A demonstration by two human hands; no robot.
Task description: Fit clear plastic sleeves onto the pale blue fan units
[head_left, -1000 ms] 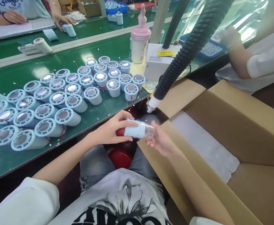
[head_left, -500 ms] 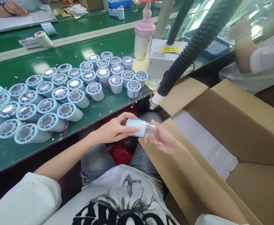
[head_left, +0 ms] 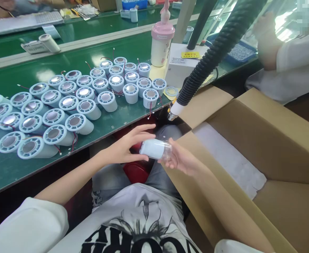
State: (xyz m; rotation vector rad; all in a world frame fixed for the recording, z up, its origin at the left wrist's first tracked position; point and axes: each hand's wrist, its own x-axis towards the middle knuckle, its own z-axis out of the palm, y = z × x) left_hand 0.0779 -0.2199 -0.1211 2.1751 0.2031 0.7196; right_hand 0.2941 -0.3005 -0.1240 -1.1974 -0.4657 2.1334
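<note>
In front of my lap, my right hand [head_left: 182, 158] grips a clear plastic cup [head_left: 167, 150] around its right end. A light-blue cylindrical part [head_left: 153, 148] lies inside the cup, tilted nearly on its side. My left hand [head_left: 128, 144] is at the cup's left end with fingers spread; its thumb is close to the lower rim, and whether it touches I cannot tell. On the green bench at left stand many similar light-blue parts [head_left: 84, 107] with slotted rings, silvery round centres and thin red and black wires.
A black corrugated hose [head_left: 209, 63] with a metal nozzle hangs right of the bench edge. An open cardboard box [head_left: 273, 140] with a white sheet stands at right. Behind are a pink-lidded bottle [head_left: 162, 45] and a white machine [head_left: 182, 65]. Co-workers' arms [head_left: 269, 42] show at the upper corners.
The light-blue part has gone deeper into the clear cup. My left fingers have spread and come off it, while my right hand keeps hold of the cup.
</note>
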